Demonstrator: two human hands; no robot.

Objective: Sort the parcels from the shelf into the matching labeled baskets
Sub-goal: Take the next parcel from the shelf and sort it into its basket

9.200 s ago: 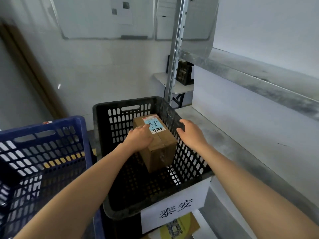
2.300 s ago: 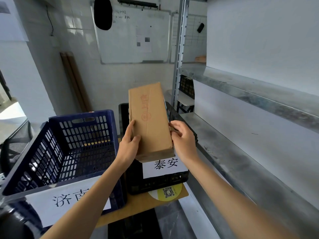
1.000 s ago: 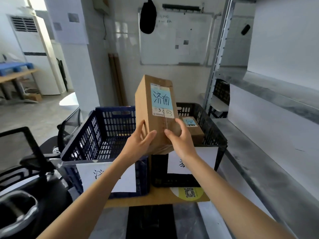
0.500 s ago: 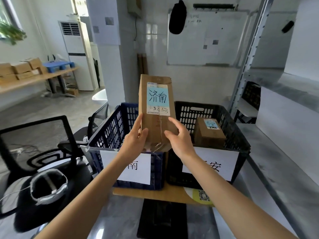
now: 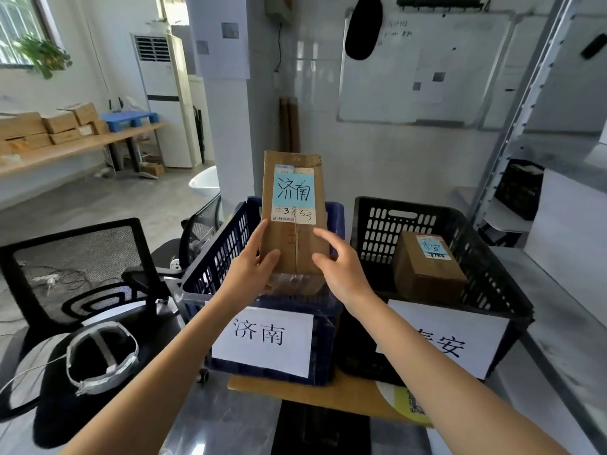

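Note:
I hold a tall brown cardboard parcel (image 5: 293,238) upright above the blue basket (image 5: 220,254). Its blue sticker reads 济南, the same as the white label (image 5: 262,339) on the blue basket's front. My left hand (image 5: 250,272) grips the parcel's lower left edge. My right hand (image 5: 340,269) is against its lower right edge, fingers loosely spread. To the right stands a black basket (image 5: 486,261) with a label ending in 安. A smaller brown parcel (image 5: 427,274) with a blue sticker lies inside it.
Both baskets rest on a wooden board (image 5: 328,397). A black mesh office chair (image 5: 75,267) and a white head strap (image 5: 101,356) are at the left. The grey metal shelf (image 5: 565,326) runs along the right. Cardboard boxes (image 5: 59,123) sit on a far bench.
My view has swung left, away from the shelf. The tall parcel has been turned label-side towards me and moved over the blue basket, both hands still on it.

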